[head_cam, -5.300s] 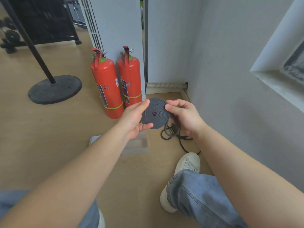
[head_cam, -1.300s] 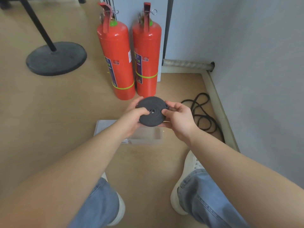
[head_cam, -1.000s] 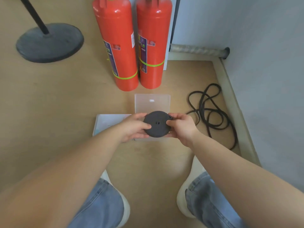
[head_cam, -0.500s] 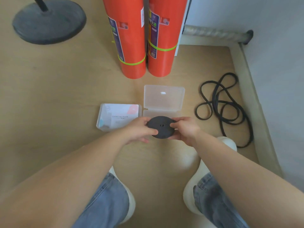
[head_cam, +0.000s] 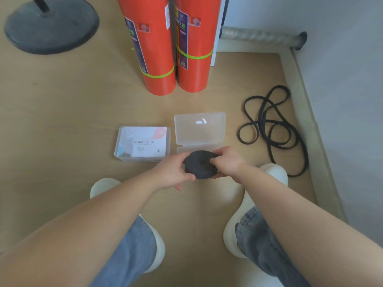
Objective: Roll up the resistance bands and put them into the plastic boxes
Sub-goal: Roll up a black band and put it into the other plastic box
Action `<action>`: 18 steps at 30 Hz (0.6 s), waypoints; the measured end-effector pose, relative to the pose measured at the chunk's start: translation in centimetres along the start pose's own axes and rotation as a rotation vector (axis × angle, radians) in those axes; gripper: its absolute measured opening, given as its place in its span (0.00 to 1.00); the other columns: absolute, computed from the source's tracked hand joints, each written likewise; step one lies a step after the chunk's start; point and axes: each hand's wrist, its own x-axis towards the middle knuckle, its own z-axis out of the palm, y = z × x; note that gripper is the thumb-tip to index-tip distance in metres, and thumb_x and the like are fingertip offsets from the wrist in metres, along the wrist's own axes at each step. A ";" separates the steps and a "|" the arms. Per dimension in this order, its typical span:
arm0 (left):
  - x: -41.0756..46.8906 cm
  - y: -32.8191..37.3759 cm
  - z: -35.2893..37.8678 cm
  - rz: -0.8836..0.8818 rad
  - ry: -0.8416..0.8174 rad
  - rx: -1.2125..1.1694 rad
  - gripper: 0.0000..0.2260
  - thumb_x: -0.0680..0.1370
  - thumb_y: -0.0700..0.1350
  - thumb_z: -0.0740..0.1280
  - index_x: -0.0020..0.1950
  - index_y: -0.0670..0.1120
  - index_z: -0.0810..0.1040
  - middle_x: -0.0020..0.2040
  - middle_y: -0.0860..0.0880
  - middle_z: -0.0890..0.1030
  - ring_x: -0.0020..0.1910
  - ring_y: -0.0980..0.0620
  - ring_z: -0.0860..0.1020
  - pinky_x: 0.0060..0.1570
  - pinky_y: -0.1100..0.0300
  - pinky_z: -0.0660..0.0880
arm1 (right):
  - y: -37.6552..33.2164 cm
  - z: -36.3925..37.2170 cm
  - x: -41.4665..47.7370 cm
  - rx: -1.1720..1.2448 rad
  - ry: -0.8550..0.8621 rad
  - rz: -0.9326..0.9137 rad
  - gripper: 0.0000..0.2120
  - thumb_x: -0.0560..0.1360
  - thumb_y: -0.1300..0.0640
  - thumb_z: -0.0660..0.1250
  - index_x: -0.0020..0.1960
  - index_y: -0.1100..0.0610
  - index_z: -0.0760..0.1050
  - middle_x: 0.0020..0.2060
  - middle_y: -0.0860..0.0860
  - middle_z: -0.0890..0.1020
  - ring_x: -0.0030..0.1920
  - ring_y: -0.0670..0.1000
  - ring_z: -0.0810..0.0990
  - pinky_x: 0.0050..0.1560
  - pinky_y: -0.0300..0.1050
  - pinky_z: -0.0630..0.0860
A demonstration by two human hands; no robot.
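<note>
The wooden floor (head_cam: pixel 62 121) carries everything. Two red fire extinguishers (head_cam: pixel 157 59) stand at twelve o'clock from the hands. At two o'clock, near the wall, a loose resistance band (head_cam: pixel 271 131) lies in tangled loops, not yet rolled, so that one is plainly left to do. Just ahead of the hands sits the open plastic box (head_cam: pixel 200 128), its lid laid back toward twelve and its tray mostly hidden behind the coil. Beside it, at ten o'clock, is a closed box (head_cam: pixel 143 143) with a printed card; whether it holds a band I cannot tell.

The rolled band (head_cam: pixel 199 168) is a tight black disc at the tray's near edge. The left hand (head_cam: pixel 172 172) pinches its nine o'clock rim and the right hand (head_cam: pixel 228 162) its three o'clock rim, fingers curled round it. Rolling looks finished. What remains for this band is seating the coil and shutting the lid.
</note>
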 end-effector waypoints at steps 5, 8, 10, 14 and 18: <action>0.3 -0.6 -0.1 0.019 0.029 0.055 0.30 0.74 0.41 0.73 0.73 0.58 0.69 0.62 0.55 0.74 0.51 0.49 0.83 0.37 0.51 0.84 | 0.6 0.1 0.0 -0.046 -0.171 -0.051 0.28 0.68 0.59 0.81 0.64 0.57 0.74 0.58 0.52 0.82 0.56 0.53 0.84 0.53 0.50 0.85; 0.4 -0.9 0.1 0.027 0.068 0.094 0.29 0.73 0.44 0.74 0.71 0.59 0.70 0.62 0.55 0.75 0.47 0.48 0.84 0.35 0.51 0.84 | 0.5 0.1 -0.7 -0.187 -0.208 -0.081 0.42 0.65 0.60 0.83 0.72 0.55 0.63 0.62 0.49 0.75 0.57 0.53 0.79 0.48 0.46 0.84; 0.5 -0.9 0.4 0.021 0.095 0.130 0.28 0.73 0.46 0.74 0.71 0.58 0.70 0.62 0.55 0.75 0.45 0.48 0.84 0.34 0.52 0.84 | 0.5 0.2 -0.7 -0.267 -0.161 -0.102 0.50 0.67 0.61 0.82 0.79 0.54 0.55 0.62 0.50 0.71 0.52 0.54 0.80 0.39 0.40 0.80; 0.6 -0.7 0.4 0.022 0.113 0.211 0.28 0.74 0.47 0.73 0.72 0.57 0.70 0.61 0.54 0.75 0.37 0.50 0.82 0.30 0.57 0.82 | 0.9 -0.1 -0.2 -0.226 -0.141 -0.124 0.51 0.67 0.62 0.81 0.81 0.53 0.55 0.65 0.49 0.69 0.55 0.55 0.80 0.37 0.41 0.81; 0.4 -0.5 -0.1 0.010 0.048 0.223 0.27 0.73 0.49 0.74 0.71 0.56 0.71 0.61 0.54 0.73 0.47 0.52 0.80 0.29 0.58 0.82 | 0.8 -0.8 -0.1 -0.269 -0.236 -0.097 0.46 0.68 0.62 0.81 0.78 0.52 0.59 0.66 0.48 0.70 0.53 0.48 0.77 0.39 0.42 0.83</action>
